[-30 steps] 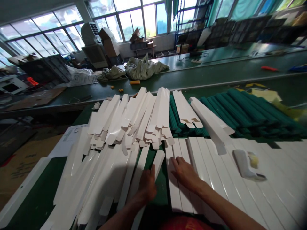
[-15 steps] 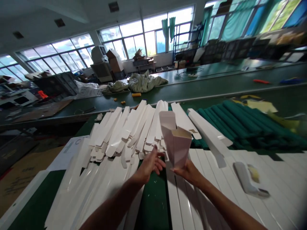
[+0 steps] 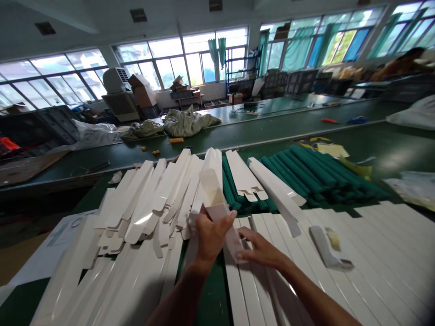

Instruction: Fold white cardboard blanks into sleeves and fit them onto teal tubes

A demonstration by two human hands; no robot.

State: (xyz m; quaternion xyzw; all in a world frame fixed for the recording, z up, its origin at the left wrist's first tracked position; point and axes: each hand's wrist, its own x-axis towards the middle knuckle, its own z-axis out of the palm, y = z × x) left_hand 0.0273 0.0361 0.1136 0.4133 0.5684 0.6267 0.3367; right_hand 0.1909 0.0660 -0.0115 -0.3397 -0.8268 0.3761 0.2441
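Note:
A long white cardboard box (image 3: 229, 226) points up toward me, its near end open and a flap (image 3: 209, 179) standing up. My left hand (image 3: 210, 233) is closed around the box close to its open end, thumb on the near side. At the box's right side is my right hand (image 3: 261, 249), fingers apart and curved, the tips at or against the cardboard; whether they press on it I cannot tell. To the left lies a heap of flat white boxes (image 3: 142, 194) with loose end flaps. Rows of finished-looking white boxes (image 3: 374, 244) lie to the right.
A tape dispenser (image 3: 329, 246) sits on the right-hand boxes. Behind them are stacked dark green rolls (image 3: 316, 174). Two white boxes lie slanted across the rolls, one with a cut end (image 3: 249, 190). Farther back runs a long green table (image 3: 272, 129) with crumpled sacking (image 3: 190, 122).
My left hand, open beside the box before, has closed on it. My right hand has loosened its hold on the lower box. The box has shifted left and tilted; the camera has turned right.

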